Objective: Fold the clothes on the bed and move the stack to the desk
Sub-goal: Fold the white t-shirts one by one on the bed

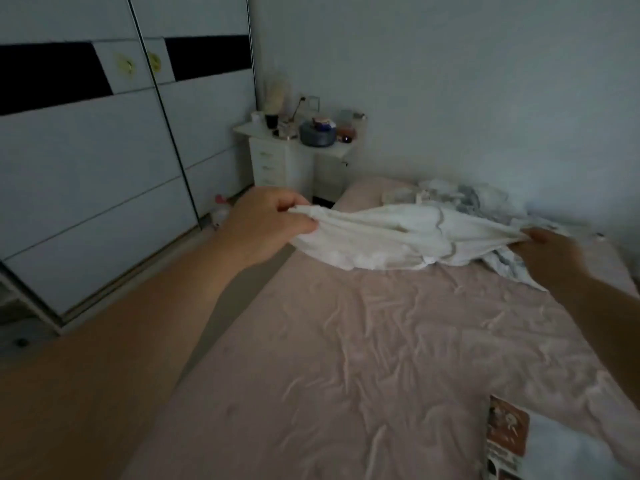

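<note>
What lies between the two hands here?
In the head view, a white cloth garment stretches between the left hand and the right hand, each gripping an end above the pink bedsheet.

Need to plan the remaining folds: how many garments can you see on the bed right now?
2 visible: a white garment stretched between the left hand and right hand, and a crumpled grey-white heap behind it near the wall. The heap may hold several pieces.

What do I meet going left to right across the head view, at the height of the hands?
Wardrobe door → left hand pinching one end of the white garment → right hand holding its other end.
</note>
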